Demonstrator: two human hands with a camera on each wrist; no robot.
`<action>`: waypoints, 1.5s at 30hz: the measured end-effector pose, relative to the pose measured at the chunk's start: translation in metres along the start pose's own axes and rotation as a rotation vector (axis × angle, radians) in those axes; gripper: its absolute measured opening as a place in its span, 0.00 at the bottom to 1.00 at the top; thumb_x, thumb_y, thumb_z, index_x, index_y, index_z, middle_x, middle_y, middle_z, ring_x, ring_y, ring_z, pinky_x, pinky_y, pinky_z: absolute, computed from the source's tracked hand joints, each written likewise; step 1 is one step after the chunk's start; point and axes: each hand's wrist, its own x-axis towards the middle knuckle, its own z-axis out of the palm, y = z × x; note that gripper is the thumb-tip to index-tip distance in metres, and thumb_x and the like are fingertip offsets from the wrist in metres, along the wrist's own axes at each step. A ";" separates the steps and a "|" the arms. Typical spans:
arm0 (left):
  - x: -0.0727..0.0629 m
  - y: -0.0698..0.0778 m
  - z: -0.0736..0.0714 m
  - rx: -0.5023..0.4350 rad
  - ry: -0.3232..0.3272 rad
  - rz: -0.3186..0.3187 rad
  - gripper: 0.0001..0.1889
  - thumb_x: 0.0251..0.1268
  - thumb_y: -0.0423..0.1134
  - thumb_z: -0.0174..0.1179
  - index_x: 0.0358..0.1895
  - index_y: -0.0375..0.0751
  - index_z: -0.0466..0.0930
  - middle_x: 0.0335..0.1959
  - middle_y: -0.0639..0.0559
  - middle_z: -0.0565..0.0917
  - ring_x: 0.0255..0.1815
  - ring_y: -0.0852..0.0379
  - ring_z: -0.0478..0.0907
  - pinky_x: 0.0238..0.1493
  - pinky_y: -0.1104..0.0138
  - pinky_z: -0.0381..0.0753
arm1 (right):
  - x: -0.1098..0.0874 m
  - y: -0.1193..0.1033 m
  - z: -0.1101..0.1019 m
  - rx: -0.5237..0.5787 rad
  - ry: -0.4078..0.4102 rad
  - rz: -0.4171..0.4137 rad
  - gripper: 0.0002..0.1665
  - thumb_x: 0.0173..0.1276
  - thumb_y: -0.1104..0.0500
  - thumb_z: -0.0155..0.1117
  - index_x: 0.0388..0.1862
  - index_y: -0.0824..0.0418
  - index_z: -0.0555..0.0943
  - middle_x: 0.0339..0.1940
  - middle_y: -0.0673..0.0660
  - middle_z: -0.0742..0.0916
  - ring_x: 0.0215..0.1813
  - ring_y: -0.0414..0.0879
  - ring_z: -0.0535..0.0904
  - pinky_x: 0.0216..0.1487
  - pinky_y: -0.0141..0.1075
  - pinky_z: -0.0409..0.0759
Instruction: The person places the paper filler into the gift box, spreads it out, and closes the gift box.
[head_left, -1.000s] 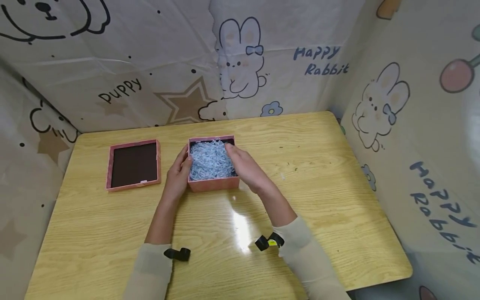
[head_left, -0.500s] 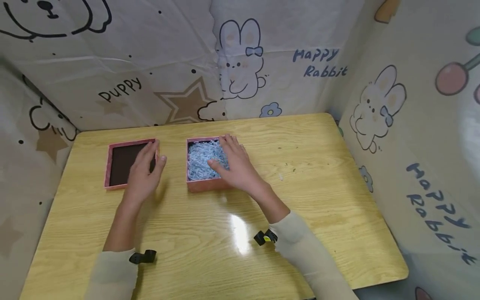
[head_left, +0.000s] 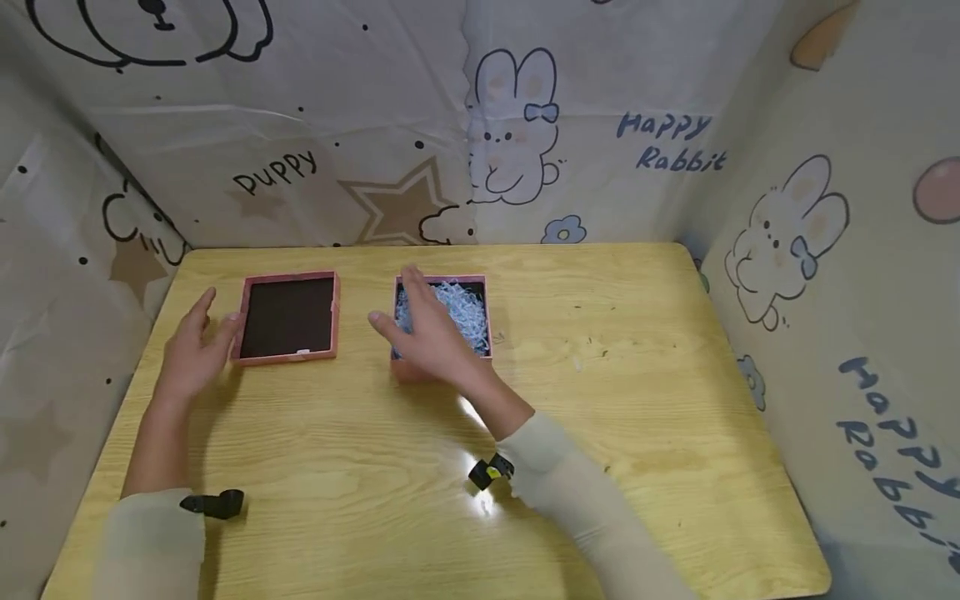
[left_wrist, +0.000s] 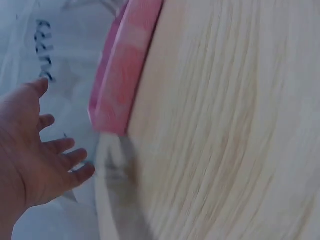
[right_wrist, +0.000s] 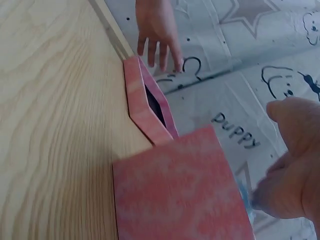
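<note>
A pink box (head_left: 408, 371) filled with light blue shredded paper (head_left: 467, 317) stands near the back middle of the table. Over its left part extends my right hand (head_left: 431, 337), fingers straight and thumb spread, holding nothing. To the left lies a shallow pink box lid (head_left: 335, 321), dark inside face up. My left hand (head_left: 191, 350) is at the lid's left side, fingers extended, thumb close to its edge. The left wrist view shows this hand (left_wrist: 42, 150) with spread fingers and the pink lid wall (left_wrist: 120, 75) beyond. In the right wrist view the box's side (right_wrist: 175, 195) fills the lower middle.
The wooden table (head_left: 360, 500) has a cloth backdrop (head_left: 375, 83) with cartoon prints behind it and at both sides. Small dark specks and scraps (head_left: 603, 354) lie right of the box. Black wrist cameras (head_left: 217, 504) sit on both sleeves.
My left hand has left the box, crossed over the lid and reached the lid's left side. My right hand has shifted left from the box's right side to over the paper. The view has shifted slightly.
</note>
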 end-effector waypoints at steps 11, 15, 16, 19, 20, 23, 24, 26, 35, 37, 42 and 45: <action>0.018 -0.038 -0.025 -0.281 -0.162 -0.082 0.40 0.87 0.60 0.35 0.88 0.45 0.30 0.88 0.38 0.39 0.88 0.42 0.42 0.84 0.62 0.50 | 0.013 -0.043 0.058 0.158 0.044 -0.009 0.52 0.83 0.41 0.57 0.89 0.63 0.44 0.90 0.57 0.48 0.88 0.46 0.43 0.85 0.44 0.50; 0.022 -0.043 -0.028 -0.485 -0.184 -0.031 0.40 0.89 0.55 0.38 0.87 0.42 0.31 0.88 0.42 0.38 0.88 0.51 0.39 0.82 0.71 0.47 | 0.020 -0.055 0.079 0.248 0.042 0.071 0.50 0.83 0.43 0.57 0.89 0.59 0.44 0.90 0.55 0.50 0.88 0.49 0.47 0.84 0.45 0.54; 0.023 -0.044 -0.028 -0.515 -0.190 -0.019 0.39 0.89 0.55 0.38 0.87 0.41 0.31 0.88 0.42 0.39 0.88 0.52 0.39 0.82 0.72 0.46 | 0.022 -0.057 0.084 0.262 0.048 0.104 0.50 0.82 0.43 0.57 0.89 0.58 0.45 0.90 0.55 0.52 0.87 0.49 0.49 0.84 0.44 0.56; 0.025 -0.043 -0.031 -0.508 -0.206 -0.005 0.40 0.89 0.56 0.36 0.87 0.37 0.32 0.88 0.42 0.40 0.88 0.55 0.41 0.81 0.73 0.46 | 0.029 -0.061 0.098 0.295 0.073 0.212 0.49 0.81 0.43 0.59 0.89 0.59 0.49 0.88 0.55 0.59 0.85 0.50 0.57 0.82 0.42 0.61; 0.026 -0.043 -0.032 -0.494 -0.210 0.000 0.40 0.89 0.56 0.35 0.86 0.35 0.32 0.88 0.42 0.41 0.87 0.56 0.43 0.81 0.74 0.46 | 0.030 -0.060 0.103 0.308 0.084 0.234 0.48 0.80 0.44 0.60 0.88 0.60 0.53 0.86 0.56 0.64 0.83 0.49 0.62 0.80 0.41 0.65; 0.027 -0.038 -0.030 -0.464 -0.225 -0.024 0.41 0.89 0.56 0.36 0.86 0.32 0.33 0.88 0.43 0.45 0.86 0.60 0.49 0.81 0.74 0.46 | 0.033 -0.055 0.115 0.309 0.108 0.276 0.40 0.78 0.48 0.63 0.82 0.63 0.64 0.75 0.56 0.78 0.73 0.47 0.76 0.71 0.37 0.74; 0.027 -0.036 -0.029 -0.452 -0.226 -0.039 0.41 0.89 0.55 0.38 0.86 0.31 0.34 0.87 0.43 0.47 0.86 0.61 0.50 0.81 0.74 0.46 | 0.034 -0.053 0.119 0.297 0.111 0.285 0.37 0.77 0.49 0.64 0.79 0.62 0.67 0.70 0.55 0.81 0.68 0.46 0.79 0.67 0.36 0.77; 0.026 -0.032 -0.025 -0.380 -0.220 -0.062 0.40 0.89 0.54 0.38 0.85 0.29 0.37 0.87 0.41 0.49 0.85 0.60 0.52 0.82 0.73 0.47 | 0.034 -0.047 0.125 0.266 0.108 0.288 0.30 0.76 0.53 0.66 0.71 0.61 0.73 0.60 0.55 0.85 0.59 0.45 0.83 0.60 0.35 0.80; 0.031 -0.017 -0.003 -0.093 -0.182 -0.100 0.33 0.90 0.49 0.35 0.83 0.28 0.51 0.80 0.24 0.59 0.83 0.31 0.50 0.81 0.38 0.49 | 0.035 -0.025 0.134 0.156 0.079 0.263 0.23 0.76 0.53 0.68 0.67 0.57 0.80 0.59 0.52 0.89 0.59 0.42 0.85 0.56 0.31 0.82; 0.033 -0.018 0.000 -0.060 -0.174 -0.109 0.32 0.91 0.48 0.35 0.83 0.28 0.52 0.79 0.24 0.61 0.82 0.30 0.54 0.79 0.37 0.53 | 0.036 -0.022 0.134 0.136 0.086 0.266 0.22 0.76 0.55 0.67 0.66 0.57 0.82 0.58 0.51 0.90 0.58 0.41 0.85 0.56 0.30 0.82; 0.035 -0.017 0.006 0.026 -0.145 -0.131 0.30 0.90 0.46 0.35 0.84 0.30 0.54 0.76 0.25 0.68 0.76 0.32 0.64 0.75 0.43 0.66 | 0.038 -0.019 0.133 0.192 0.159 0.332 0.26 0.75 0.64 0.66 0.71 0.57 0.82 0.59 0.49 0.90 0.61 0.37 0.84 0.58 0.28 0.81; 0.035 -0.013 0.009 0.037 -0.131 -0.137 0.30 0.90 0.45 0.35 0.84 0.31 0.55 0.75 0.26 0.69 0.75 0.32 0.66 0.73 0.45 0.70 | 0.039 -0.016 0.132 0.298 0.213 0.373 0.26 0.73 0.68 0.66 0.69 0.57 0.84 0.58 0.50 0.91 0.61 0.37 0.84 0.59 0.26 0.80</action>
